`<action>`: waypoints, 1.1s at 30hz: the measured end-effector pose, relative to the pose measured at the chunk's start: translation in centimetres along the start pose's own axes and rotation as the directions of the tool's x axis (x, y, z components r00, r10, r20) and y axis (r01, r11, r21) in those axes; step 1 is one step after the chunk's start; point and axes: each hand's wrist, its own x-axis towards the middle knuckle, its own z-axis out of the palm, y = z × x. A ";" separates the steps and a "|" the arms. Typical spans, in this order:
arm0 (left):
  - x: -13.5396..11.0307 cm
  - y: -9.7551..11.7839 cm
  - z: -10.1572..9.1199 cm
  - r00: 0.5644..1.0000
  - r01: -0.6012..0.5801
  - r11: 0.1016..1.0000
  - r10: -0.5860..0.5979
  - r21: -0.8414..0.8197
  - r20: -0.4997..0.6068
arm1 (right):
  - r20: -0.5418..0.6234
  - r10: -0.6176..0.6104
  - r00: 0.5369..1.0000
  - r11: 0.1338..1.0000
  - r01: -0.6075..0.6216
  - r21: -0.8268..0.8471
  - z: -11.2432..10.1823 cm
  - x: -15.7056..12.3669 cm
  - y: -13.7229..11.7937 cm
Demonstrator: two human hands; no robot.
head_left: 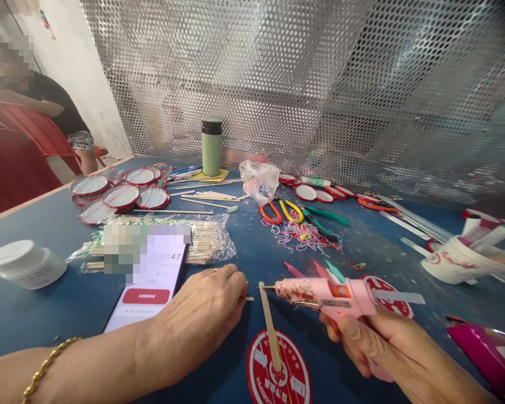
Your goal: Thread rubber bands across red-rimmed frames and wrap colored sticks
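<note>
My right hand (379, 348) grips a pink hot glue gun (326, 294), a small red light glowing on its body. Its nozzle is at the rounded far end of a flat wooden craft stick (269, 322). That stick's near end lies over the centre of a round red printed disc (258, 381). A translucent glue stick (398, 296) juts from the gun's back, above a second red disc (372, 280). Just left of the craft stick, my left hand (206, 314) is closed. From its fingers pokes the pale end of a thin stick (249, 299); the rest is hidden.
A phone (149, 280) and a bag of sticks (210, 238) lie left, beside a white jar (25, 264). Pliers (292, 211) and coloured bits (294, 233) sit ahead. A cup of glue sticks (458, 258) stands right, a green tumbler (211, 148) behind. Someone (50, 101) sits far left.
</note>
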 end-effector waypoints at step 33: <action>-0.2 -0.1 -0.2 0.998 0.048 0.998 -0.047 -0.039 0.029 | -0.057 -0.038 0.998 0.999 0.037 -0.021 0.2 0.2 -0.5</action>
